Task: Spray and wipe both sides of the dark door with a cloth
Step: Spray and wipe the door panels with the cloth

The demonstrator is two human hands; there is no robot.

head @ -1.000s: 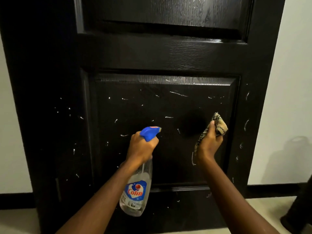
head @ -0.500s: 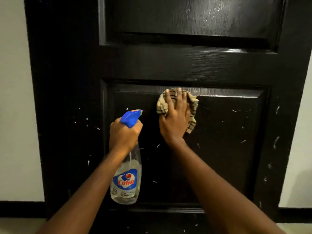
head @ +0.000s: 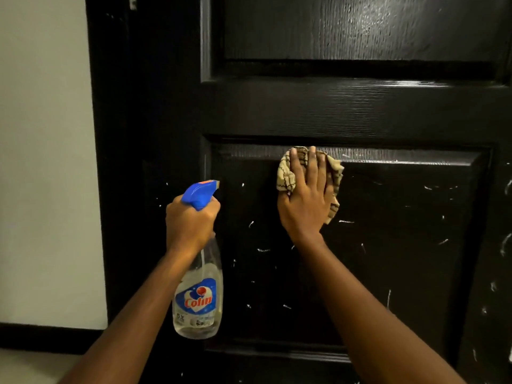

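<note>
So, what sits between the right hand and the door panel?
The beige checked cloth, pressed flat under the right hand against the dark door, in the head view.

Glossy wood-grained door [head: 346, 106], woven cloth [head: 285, 173], clear plastic bottle [head: 198, 314].

I see the cloth [head: 285, 173] flat against the door [head: 346, 112] under my right hand [head: 306, 200] — at the lower panel's top edge. Left of it, clear of the door, my left hand [head: 191, 223] grips the spray bottle [head: 198, 300] — wall [head: 44, 162] farther left.
</note>
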